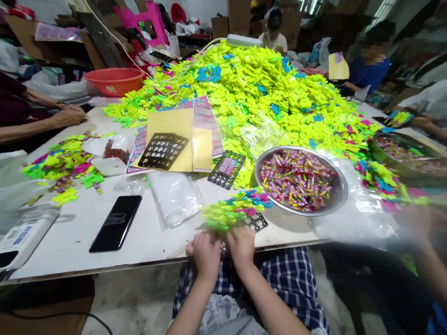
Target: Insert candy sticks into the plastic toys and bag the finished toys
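Clump is grn, yel., blue & pink; big pile mostly neon yel. w/ some blue; basin orange-red; phone blk; tabletop wht; trousers navy/wht check.

There's a glossy sheen on the phone, dark and glass-smooth against the smooth, pale counter, and the bowl flashes shiny metal! Crinkly clear plastic for the bag, bright moulded-looking plastic in the neon clusters and the heap, matt cardboard on the box, soft woven cloth in the checked garment.
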### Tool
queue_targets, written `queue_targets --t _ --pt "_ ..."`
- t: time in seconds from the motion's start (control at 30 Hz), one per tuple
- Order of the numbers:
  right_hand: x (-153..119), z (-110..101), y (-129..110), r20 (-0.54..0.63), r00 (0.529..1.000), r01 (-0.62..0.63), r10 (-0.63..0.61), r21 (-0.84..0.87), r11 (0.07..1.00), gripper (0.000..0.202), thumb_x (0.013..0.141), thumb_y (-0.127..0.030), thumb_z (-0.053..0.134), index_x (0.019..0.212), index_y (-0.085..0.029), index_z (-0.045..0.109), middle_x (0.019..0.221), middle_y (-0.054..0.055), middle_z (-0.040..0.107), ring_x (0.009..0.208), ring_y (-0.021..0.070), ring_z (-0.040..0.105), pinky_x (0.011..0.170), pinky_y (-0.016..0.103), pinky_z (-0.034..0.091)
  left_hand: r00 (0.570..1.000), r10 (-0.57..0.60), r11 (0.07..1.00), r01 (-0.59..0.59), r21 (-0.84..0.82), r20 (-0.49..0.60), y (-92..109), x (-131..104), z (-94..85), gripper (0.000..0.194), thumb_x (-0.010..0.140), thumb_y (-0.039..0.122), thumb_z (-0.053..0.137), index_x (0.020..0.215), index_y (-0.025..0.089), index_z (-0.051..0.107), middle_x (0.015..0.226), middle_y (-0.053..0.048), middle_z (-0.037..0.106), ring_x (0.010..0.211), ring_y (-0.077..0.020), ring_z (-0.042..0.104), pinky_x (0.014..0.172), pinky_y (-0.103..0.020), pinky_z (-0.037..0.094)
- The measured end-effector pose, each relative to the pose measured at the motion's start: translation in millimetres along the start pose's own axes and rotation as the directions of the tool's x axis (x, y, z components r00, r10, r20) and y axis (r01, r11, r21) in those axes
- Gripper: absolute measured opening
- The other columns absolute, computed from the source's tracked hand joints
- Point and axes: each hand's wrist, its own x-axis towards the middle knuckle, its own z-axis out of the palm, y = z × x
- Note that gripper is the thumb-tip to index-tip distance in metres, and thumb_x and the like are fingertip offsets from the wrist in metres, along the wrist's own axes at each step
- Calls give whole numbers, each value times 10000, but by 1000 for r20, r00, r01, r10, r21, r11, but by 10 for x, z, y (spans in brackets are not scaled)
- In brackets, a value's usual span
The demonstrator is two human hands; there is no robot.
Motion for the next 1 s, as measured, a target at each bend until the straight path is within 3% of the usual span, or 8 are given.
queue_targets --t 0.3,0.57,0.8,1.0 --pt "-72 57 78 30 1000 7 -6 -18 1000 219 808 -185 502 592 -185 542 604 11 543 662 168 425 635 305 256 999 -34 999 34 34 0 0 -5 36 167 779 290 477 763 170 592 867 -97 640 910 -262 528 844 -429 270" --pt "-75 80 99 63 998 9 -5 -57 998 209 806 -179 503 599 -189 529 626 17 536 697 178 429 643 307 248 997 -46 997 43 62 55 8 18 19 176 768 288 472 756 165 597 829 -93 627 905 -270 514 820 -429 277" --pt "7 -6 7 -1 994 106 -106 -74 992 204 758 -92 522 578 -188 525 593 18 541 640 171 446 585 288 247 999 -8 999 6 35 53 47 64 -79 179 778 290 469 754 188 615 771 -66 629 843 -247 525 762 -395 275" --pt "15 -135 -106 -59 994 90 -96 -91 992 229 733 -74 535 532 -183 520 553 32 548 594 175 460 558 284 231 999 13 998 -15 54 41 58 61 -151 176 765 268 477 772 170 623 783 -80 635 858 -260 527 737 -384 274"
